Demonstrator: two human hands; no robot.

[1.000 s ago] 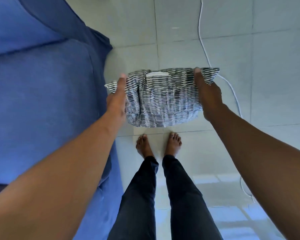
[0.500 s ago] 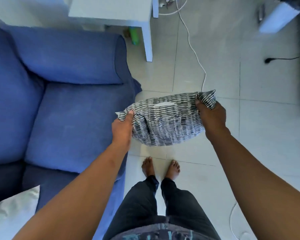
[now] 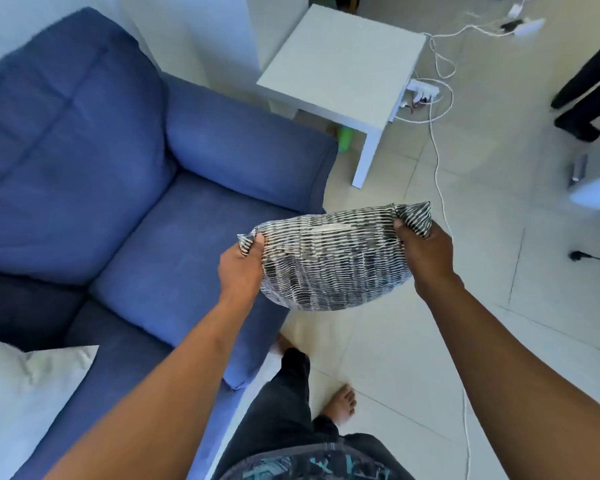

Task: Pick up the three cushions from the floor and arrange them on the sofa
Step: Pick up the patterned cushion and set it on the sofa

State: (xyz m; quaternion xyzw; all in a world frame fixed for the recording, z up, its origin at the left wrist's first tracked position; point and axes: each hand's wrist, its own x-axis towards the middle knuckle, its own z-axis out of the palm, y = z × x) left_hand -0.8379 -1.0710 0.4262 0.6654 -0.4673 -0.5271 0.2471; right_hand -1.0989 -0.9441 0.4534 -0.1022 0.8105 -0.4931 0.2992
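A black-and-white striped cushion (image 3: 329, 261) hangs in the air in front of me, just off the front right corner of the blue sofa (image 3: 174, 237). My left hand (image 3: 239, 271) pinches its left corner and my right hand (image 3: 425, 254) grips its right corner. A white cushion (image 3: 25, 393) lies on the sofa seat at the lower left. No third cushion shows in this view.
A white side table (image 3: 340, 64) stands beside the sofa's armrest, with a green object under it. White cables (image 3: 437, 161) and a power strip trail over the tiled floor. Dark furniture legs (image 3: 582, 112) stand at the far right. My bare feet are below.
The view has swung up and left, bringing the sofa's backrest, armrest and side table into sight. The striped cushion has risen and moved closer to the sofa seat. I have stepped with one foot.
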